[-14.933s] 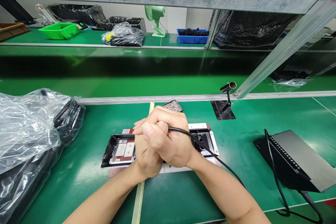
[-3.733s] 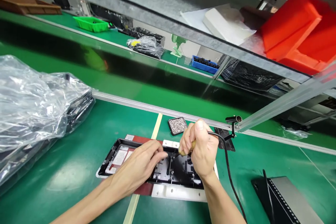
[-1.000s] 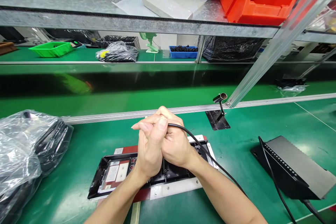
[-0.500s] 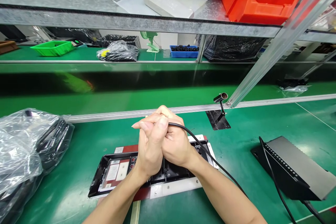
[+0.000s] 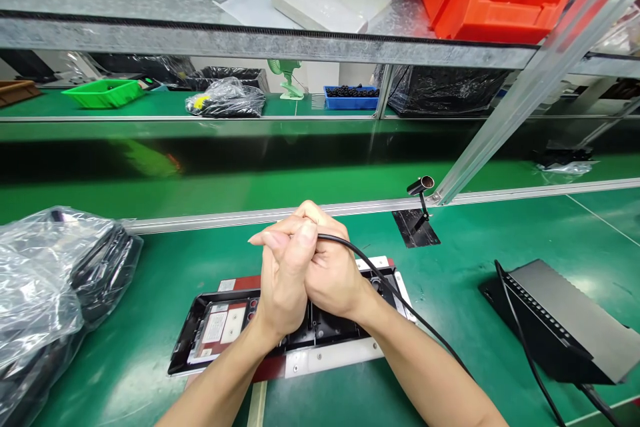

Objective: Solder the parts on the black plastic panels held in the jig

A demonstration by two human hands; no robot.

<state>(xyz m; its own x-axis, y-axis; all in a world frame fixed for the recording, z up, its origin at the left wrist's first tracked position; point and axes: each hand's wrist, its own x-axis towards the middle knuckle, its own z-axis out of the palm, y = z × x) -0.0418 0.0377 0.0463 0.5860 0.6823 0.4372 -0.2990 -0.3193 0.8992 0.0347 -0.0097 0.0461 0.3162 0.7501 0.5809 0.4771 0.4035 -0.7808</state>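
My left hand (image 5: 285, 280) and my right hand (image 5: 333, 273) are pressed together above the middle of a long black plastic frame (image 5: 187, 333). A black cable (image 5: 383, 275) comes out between the thumbs and runs down to the right past my right forearm. Both hands are closed around the cable's end, which the fingers hide. The black frame lies on a red and white fixture (image 5: 330, 358) on the green bench, and my hands and forearms cover part of it.
Plastic-wrapped black parts (image 5: 100, 273) lie at the left. A black holder (image 5: 417, 223) stands behind the fixture on the right. Farther right is a black and grey box (image 5: 565, 320) with a cable. Overhead, a metal shelf (image 5: 200, 40) carries a red bin (image 5: 500, 0).
Both hands have shifted very slightly left, still clasped around the cable. Nothing else has visibly moved.
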